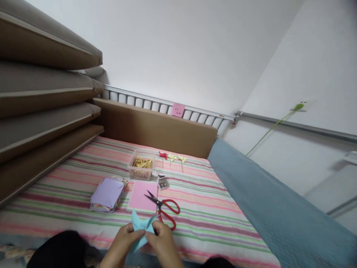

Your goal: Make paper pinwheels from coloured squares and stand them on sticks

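Note:
Near the front edge of the striped cloth, a light-blue paper pinwheel (141, 225) is pinched between both my hands. My left hand (124, 238) grips its left side, thumb near the middle. From the right, my right hand (161, 238) holds it with the thumb pressed close to the centre. Just beyond lie open scissors (159, 203) with red handles, their blades over a stack of pink paper (139, 195). A small box of metal pins (162, 182) stands behind the scissors. Whether a pin is in the pinwheel I cannot tell.
Purple-topped paper squares (107, 193) are stacked at left. A clear plastic box (141, 175) holds many wooden sticks. Behind lie a red pinwheel (163, 155) and two pale yellow pinwheels (182, 159) on sticks. Brown cushions (50, 89) rise at left; a blue padded side (264, 197) borders the right.

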